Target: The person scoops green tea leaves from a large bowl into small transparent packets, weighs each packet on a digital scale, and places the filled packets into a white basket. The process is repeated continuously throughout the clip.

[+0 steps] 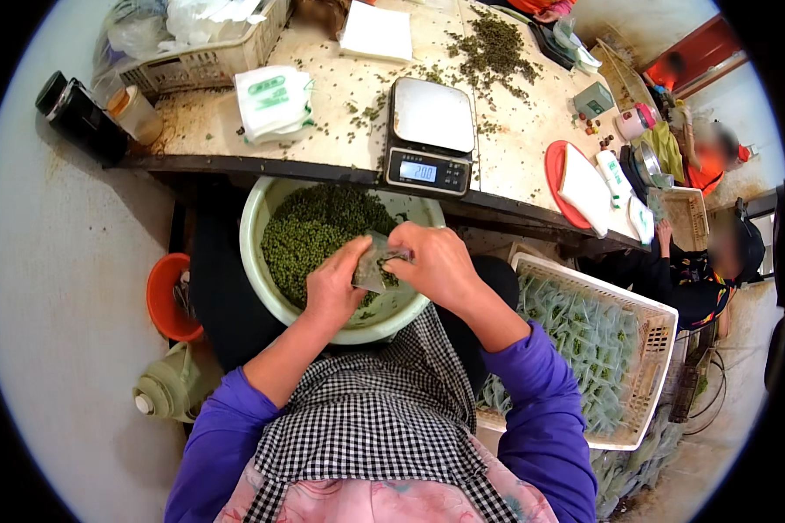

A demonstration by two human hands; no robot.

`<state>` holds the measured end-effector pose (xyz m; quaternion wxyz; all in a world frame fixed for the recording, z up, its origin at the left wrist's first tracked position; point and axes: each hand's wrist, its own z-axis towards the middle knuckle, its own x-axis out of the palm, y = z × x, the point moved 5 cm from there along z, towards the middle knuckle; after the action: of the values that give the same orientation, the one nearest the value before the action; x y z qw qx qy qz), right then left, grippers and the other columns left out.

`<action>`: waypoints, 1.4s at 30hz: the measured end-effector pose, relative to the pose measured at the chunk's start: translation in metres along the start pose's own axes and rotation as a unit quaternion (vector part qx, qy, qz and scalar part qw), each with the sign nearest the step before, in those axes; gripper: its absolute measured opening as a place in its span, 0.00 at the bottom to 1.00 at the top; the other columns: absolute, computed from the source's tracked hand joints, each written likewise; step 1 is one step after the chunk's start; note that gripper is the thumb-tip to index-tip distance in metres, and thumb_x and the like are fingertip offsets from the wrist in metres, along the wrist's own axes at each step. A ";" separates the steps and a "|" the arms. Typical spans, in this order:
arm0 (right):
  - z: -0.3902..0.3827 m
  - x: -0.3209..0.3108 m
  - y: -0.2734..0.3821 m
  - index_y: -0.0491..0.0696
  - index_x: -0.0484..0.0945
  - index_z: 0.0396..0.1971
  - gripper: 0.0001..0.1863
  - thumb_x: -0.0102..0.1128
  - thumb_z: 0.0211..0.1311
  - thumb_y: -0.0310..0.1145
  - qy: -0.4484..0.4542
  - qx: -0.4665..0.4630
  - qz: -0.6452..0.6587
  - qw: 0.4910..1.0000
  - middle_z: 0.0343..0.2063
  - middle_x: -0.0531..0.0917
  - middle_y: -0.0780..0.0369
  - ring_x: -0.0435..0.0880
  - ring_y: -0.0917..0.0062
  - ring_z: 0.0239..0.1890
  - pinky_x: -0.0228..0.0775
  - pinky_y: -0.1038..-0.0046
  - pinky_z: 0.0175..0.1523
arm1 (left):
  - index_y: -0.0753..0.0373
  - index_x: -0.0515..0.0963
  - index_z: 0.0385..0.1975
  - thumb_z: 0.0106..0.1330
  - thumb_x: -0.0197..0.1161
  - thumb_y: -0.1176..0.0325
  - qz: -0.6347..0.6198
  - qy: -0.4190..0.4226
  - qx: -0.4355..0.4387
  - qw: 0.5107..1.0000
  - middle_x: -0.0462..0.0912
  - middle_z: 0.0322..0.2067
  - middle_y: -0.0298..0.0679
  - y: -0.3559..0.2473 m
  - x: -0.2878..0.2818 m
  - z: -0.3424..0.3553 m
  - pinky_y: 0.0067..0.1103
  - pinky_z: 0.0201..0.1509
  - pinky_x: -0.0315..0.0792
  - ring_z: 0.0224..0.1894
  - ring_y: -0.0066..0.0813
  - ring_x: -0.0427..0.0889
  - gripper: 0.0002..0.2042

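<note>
Between my knees rests a pale green basin [249, 240] holding a heap of small green berries [298, 240] that look like green peppercorns. Above its right half, my left hand [333, 283] grips a small clear plastic bag [372, 272] by its side, fingers closed. My right hand [440, 263] is closed at the bag's upper right edge, its fingertips partly hidden by the plastic. Some green shows through the bag; how much is in it I cannot tell. Just beyond the basin, a digital scale [431, 118] with a lit display stands at the table edge.
To my right, a cream crate [658, 349] is filled with packed bags [576, 349]. Scattered peppercorns [497, 52] and white bags [273, 103] lie on the table [349, 152]. A black flask [83, 118] stands left, above a red bucket [170, 301]. Other people sit at the right.
</note>
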<state>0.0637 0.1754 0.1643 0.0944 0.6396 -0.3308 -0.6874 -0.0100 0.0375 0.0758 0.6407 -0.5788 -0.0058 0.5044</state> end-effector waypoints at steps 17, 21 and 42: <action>-0.011 0.039 -0.014 0.46 0.75 0.37 0.14 0.67 0.51 0.29 0.016 0.075 -0.010 0.997 0.25 0.83 0.59 0.84 0.65 0.28 0.74 0.66 0.33 | 0.59 0.74 0.54 0.42 0.72 0.80 -0.063 0.079 -0.082 0.991 0.80 0.52 0.45 0.033 0.018 -0.024 0.29 0.53 0.79 0.51 0.43 0.81 0.32; -0.014 0.030 -0.029 0.46 0.75 0.42 0.16 0.62 0.52 0.27 0.001 0.075 0.083 0.994 0.27 0.83 0.57 0.84 0.61 0.31 0.74 0.62 0.36 | 0.58 0.73 0.55 0.42 0.72 0.79 -0.062 0.066 -0.075 0.993 0.79 0.53 0.43 0.041 0.020 -0.022 0.30 0.52 0.79 0.51 0.43 0.81 0.33; -0.038 0.036 0.008 0.55 0.83 0.48 0.27 0.69 0.50 0.54 0.130 -0.090 -0.190 0.969 0.45 0.86 0.64 0.63 0.60 0.69 0.38 0.39 0.71 | 0.58 0.73 0.55 0.43 0.71 0.77 -0.051 0.087 -0.009 0.995 0.77 0.55 0.45 0.031 0.022 -0.024 0.31 0.54 0.78 0.53 0.44 0.80 0.32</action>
<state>0.0916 0.1364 0.1414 0.0615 0.7636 -0.1250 -0.6305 -0.0047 0.0284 0.0315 0.6583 -0.6252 0.0159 0.4188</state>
